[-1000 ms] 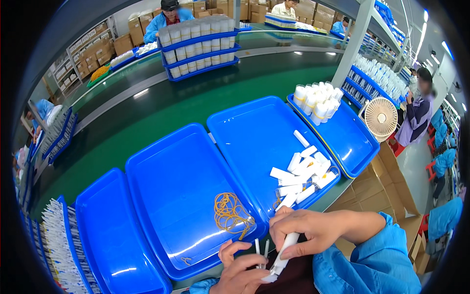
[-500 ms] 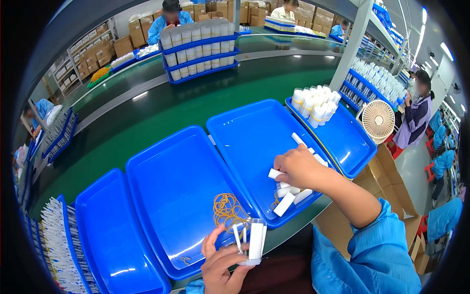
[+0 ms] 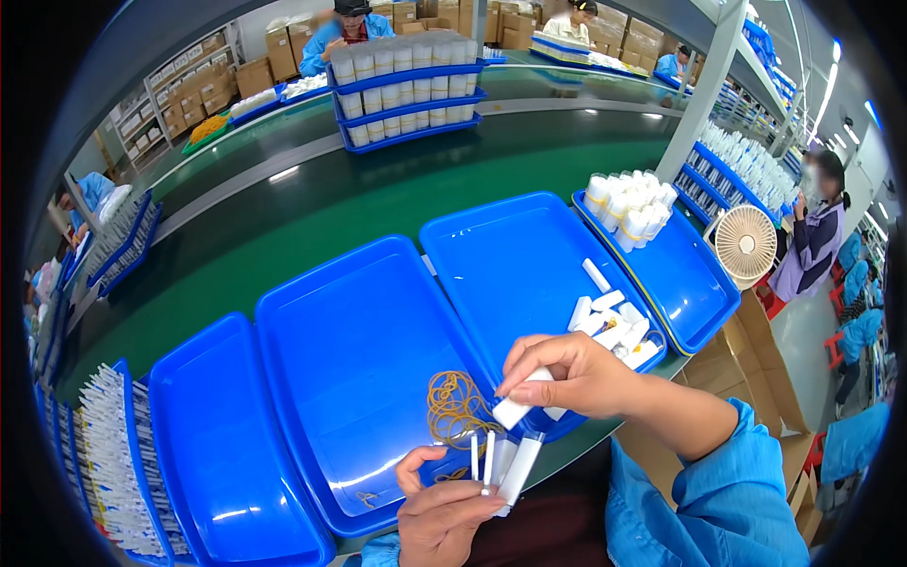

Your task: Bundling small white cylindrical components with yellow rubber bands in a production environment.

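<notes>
My left hand (image 3: 439, 522) is closed around a small group of white pieces in clear plastic (image 3: 518, 472), with two thin white sticks (image 3: 482, 458) standing up beside them. Just above it, my right hand (image 3: 588, 380) pinches a short white block-like piece (image 3: 516, 408) between thumb and fingers, tilted toward the group. A tangle of tan rubber bands (image 3: 455, 402) lies by my left hand, at the near corner of the middle blue tray (image 3: 345, 312). More white pieces (image 3: 609, 319) are heaped in the blue tray (image 3: 496, 250) to its right.
Banded white cylinders (image 3: 628, 203) stand in the far-right tray (image 3: 694, 302). A fan (image 3: 744, 246) and an open carton (image 3: 761, 354) are on the right. At left are another blue tray (image 3: 213, 444) and racked white sticks (image 3: 113, 454). Stacked trays (image 3: 411, 109) stand across the green surface; people work around.
My right hand has come from the heap toward my left hand, carrying a white piece. The clear-wrapped group in my left hand now leans to the right. The view has shifted slightly.
</notes>
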Motion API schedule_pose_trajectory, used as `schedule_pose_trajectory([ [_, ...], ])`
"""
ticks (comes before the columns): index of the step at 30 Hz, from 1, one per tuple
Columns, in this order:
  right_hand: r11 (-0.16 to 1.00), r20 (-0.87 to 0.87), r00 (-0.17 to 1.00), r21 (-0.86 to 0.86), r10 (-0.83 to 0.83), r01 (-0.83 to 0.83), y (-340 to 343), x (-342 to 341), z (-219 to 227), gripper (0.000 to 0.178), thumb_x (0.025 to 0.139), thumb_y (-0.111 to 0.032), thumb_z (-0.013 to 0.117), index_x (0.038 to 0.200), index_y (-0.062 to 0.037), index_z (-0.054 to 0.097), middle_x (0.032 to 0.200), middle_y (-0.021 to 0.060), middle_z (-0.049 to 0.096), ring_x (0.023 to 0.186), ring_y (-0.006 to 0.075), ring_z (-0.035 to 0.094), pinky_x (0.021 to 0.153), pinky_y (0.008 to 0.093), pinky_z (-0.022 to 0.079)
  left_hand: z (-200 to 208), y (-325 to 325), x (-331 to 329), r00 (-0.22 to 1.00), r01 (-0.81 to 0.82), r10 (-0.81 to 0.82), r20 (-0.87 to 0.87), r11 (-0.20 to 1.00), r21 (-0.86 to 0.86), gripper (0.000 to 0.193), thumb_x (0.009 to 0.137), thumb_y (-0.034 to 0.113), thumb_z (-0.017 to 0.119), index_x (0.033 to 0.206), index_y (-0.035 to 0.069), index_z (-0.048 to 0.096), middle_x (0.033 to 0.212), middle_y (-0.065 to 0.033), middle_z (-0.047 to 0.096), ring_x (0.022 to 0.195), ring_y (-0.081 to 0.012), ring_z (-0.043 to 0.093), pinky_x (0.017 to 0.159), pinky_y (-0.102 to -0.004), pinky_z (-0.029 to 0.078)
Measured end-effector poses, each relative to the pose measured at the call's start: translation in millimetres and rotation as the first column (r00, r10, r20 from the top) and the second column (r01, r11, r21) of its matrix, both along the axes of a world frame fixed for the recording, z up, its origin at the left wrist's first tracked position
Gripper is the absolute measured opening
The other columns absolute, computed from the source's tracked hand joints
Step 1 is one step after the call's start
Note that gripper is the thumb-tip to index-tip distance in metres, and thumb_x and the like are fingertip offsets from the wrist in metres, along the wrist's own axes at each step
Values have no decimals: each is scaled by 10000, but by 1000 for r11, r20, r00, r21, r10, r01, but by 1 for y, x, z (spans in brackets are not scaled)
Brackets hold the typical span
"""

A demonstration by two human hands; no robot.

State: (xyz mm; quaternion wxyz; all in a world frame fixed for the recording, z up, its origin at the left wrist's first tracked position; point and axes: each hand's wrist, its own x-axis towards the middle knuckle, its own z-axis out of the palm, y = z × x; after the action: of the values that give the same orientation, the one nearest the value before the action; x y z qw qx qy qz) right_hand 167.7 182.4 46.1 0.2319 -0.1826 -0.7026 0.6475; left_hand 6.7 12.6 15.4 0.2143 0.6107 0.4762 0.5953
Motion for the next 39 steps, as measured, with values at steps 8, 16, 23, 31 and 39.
schedule_pose_trajectory([
  [8, 880, -22, 999, -472, 36, -42, -9, 3, 2, 188, 863, -157, 620, 984, -32, 549, 903, 9, 576, 819, 91, 554, 679, 244, 457, -2, 2, 2, 998, 37, -37, -42, 999, -9, 54, 722, 66, 671, 763, 101, 677, 749, -13, 628, 768, -173, 580, 925, -455, 301],
  [16, 886, 305, 945, 398, 117, -238, -11, 10, 29, 182, 883, -224, 566, 869, -48, 520, 732, 88, 566, 659, 195, 561, 551, 299, 409, -2, -1, -2, 989, 88, -87, -118, 996, 10, 93, 720, 39, 646, 758, 119, 674, 758, -5, 623, 754, -174, 575, 887, -447, 314],
  [23, 844, 286, 921, 393, 264, -364, -16, 15, 26, 184, 871, -258, 567, 827, -84, 524, 637, 70, 539, 585, 266, 531, 706, 351, 369, 1, 1, -1, 960, 186, -176, -220, 982, 28, 87, 728, 85, 635, 763, 150, 681, 780, 5, 609, 848, -205, 544, 876, -440, 317],
  [31, 835, 210, 933, 420, 292, -356, -49, 13, 12, 169, 880, -251, 548, 886, -85, 516, 815, 51, 527, 790, 208, 515, 780, 349, 294, -1, -5, 17, 989, -107, 110, 102, 994, -32, 138, 733, 215, 675, 766, 90, 628, 935, -87, 573, 975, -321, 489, 924, -477, 307],
  [39, 850, 326, 939, 521, -108, -83, -9, 31, 22, 304, 802, -153, 594, 1067, -32, 506, 970, 136, 546, 981, 288, 510, 857, 401, 403, 1, 0, -1, 995, 11, -19, -97, 996, -84, 168, 684, 106, 715, 807, 55, 613, 951, -101, 623, 1114, -394, 453, 961, -491, 287],
])
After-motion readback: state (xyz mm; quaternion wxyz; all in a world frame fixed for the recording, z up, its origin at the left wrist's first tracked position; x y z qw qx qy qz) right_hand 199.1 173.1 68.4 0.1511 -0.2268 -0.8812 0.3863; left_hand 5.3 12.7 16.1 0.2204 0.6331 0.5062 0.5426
